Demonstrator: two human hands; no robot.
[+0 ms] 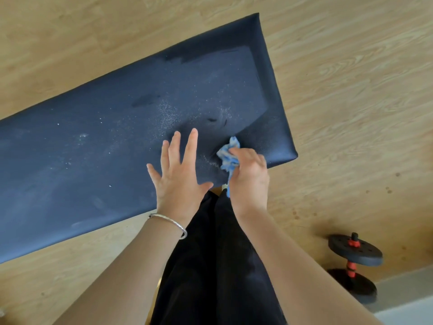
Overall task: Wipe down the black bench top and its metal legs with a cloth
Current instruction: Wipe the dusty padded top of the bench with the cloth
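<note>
**A:** Where am I on the bench?

**B:** The bench top [131, 127] runs from the lower left of the frame up to the upper right. My right hand [249, 177] is closed around the cloth [228, 157], a small blue wad pressed on the pad near its right end, just below centre frame. My left hand [179, 174] lies flat beside it, fingers spread, holding nothing.

**A:** How does the cloth handle?

**B:** I judge it light and limp: it crumples into the fist and a tail hangs down past the pad's near edge. Bunched like this it covers little surface, so I'd take it by the middle with more fabric spread under the palm.

**A:** And the pad?

**B:** It looks like padded vinyl, soft with some give and probably a bit slick. Pale dust specks are scattered across the middle, with a darker band near the right end. The flat left hand can steady it.

**A:** The legs?

**B:** I can't see them; they're hidden beneath the pad. A dumbbell [353, 266] sits on the wooden floor [351, 102] at lower right, well apart from the bench.
</note>
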